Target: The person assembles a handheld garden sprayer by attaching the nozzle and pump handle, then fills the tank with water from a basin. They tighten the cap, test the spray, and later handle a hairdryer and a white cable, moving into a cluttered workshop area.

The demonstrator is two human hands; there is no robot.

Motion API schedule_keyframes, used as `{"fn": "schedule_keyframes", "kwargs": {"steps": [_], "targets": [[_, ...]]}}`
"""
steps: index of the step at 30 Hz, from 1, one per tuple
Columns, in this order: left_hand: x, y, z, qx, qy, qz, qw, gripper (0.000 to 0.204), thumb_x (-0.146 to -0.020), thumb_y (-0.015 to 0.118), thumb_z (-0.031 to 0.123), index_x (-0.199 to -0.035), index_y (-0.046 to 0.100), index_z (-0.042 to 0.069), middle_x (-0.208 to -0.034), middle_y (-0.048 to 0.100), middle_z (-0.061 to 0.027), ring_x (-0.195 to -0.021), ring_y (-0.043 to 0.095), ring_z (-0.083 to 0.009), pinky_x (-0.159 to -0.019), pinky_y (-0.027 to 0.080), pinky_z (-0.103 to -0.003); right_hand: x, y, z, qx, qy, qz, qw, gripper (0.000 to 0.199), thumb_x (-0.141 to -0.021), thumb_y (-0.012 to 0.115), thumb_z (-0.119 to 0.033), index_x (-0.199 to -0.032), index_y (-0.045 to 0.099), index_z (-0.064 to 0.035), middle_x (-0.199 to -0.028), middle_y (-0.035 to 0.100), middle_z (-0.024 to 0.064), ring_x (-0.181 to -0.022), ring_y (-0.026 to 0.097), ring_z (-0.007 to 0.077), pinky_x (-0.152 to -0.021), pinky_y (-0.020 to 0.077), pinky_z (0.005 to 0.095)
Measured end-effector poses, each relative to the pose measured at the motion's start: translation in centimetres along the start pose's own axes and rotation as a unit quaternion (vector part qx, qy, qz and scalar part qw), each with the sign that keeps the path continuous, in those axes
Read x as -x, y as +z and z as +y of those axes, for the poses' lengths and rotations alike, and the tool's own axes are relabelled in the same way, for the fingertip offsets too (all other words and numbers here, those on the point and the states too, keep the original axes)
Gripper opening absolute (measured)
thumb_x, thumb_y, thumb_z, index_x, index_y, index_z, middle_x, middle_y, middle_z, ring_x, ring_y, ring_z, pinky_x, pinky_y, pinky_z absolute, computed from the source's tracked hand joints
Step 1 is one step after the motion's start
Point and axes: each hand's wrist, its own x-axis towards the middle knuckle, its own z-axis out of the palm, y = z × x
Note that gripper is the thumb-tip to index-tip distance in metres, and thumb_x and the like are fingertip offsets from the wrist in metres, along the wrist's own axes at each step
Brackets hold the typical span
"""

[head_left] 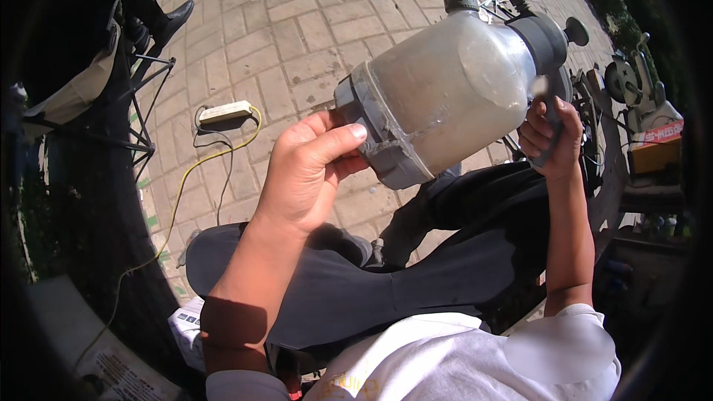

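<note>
Grey plastic ringed the base that the left hand clasped, while the right hand gripped the handle of the frosted translucent jug, tilted above the lap; inspection seemingly underway, next needing steady turning.

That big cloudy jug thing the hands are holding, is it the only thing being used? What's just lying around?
In use:
translucent sprayer tank, tilted
left hand on its grey base
right hand on its handle

Lying about:
white power strip with yellow cable on the paving
folding stand
machine

Sunlit brick paving, folding stand
</note>
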Motion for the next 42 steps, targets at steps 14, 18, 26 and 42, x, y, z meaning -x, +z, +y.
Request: {"fn": "schedule_keyframes", "kwargs": {"steps": [14, 18, 26, 42], "targets": [[0.26, 0.10, 0.07, -0.014, 0.003, 0.006, 1.000, 0.027, -0.084, 0.064, 0.012, -0.107, 0.059, -0.002, -0.099, 0.067, -0.0080, -0.088, 0.064, -0.0135, -0.081, 0.052, -0.028, 0.06, 0.02, 0.08, 0.012, -0.013, -0.020, 1.000, 0.029, -0.095, 0.050, -0.036, -0.088, 0.057, -0.0083, -0.058, 0.040, -0.0044, -0.046, 0.037, 0.0076, -0.042, 0.0361, 0.0241], [0.31, 0.27, 0.12, -0.014, 0.003, 0.004, 1.000, 0.028, -0.084, 0.064, 0.012, -0.107, 0.059, -0.003, -0.099, 0.066, -0.0077, -0.088, 0.063, -0.0133, -0.081, 0.052, -0.028, 0.25, 0.04, 0.05, 0.012, -0.017, -0.014, 1.000, 0.029, -0.094, 0.050, -0.035, -0.087, 0.057, -0.0083, -0.058, 0.040, -0.0045, -0.046, 0.036, 0.0074, -0.042, 0.0359, 0.0240], [0.39, 0.14, 0.02, -0.010, 0.005, 0.006, 1.000, 0.028, -0.083, 0.064, 0.011, -0.107, 0.059, -0.003, -0.098, 0.066, -0.0079, -0.086, 0.064, -0.0136, -0.081, 0.052, -0.028, 0.20, -0.10, 0.14, 0.020, -0.022, -0.021, 0.999, 0.029, -0.094, 0.050, -0.035, -0.087, 0.058, -0.0081, -0.058, 0.039, -0.0045, -0.046, 0.036, 0.0073, -0.042, 0.0358, 0.0241], [0.55, 0.46, 0.08, -0.032, 0.013, 0.009, 0.999, 0.031, -0.084, 0.063, 0.012, -0.110, 0.058, -0.005, -0.098, 0.067, -0.0096, -0.086, 0.065, -0.0152, -0.082, 0.053, -0.031, 0.46, 0.08, 0.00, 0.029, -0.032, -0.034, 0.998, 0.028, -0.095, 0.050, -0.033, -0.088, 0.056, -0.0065, -0.058, 0.040, -0.0040, -0.046, 0.038, 0.0079, -0.042, 0.0369, 0.0247]]}}
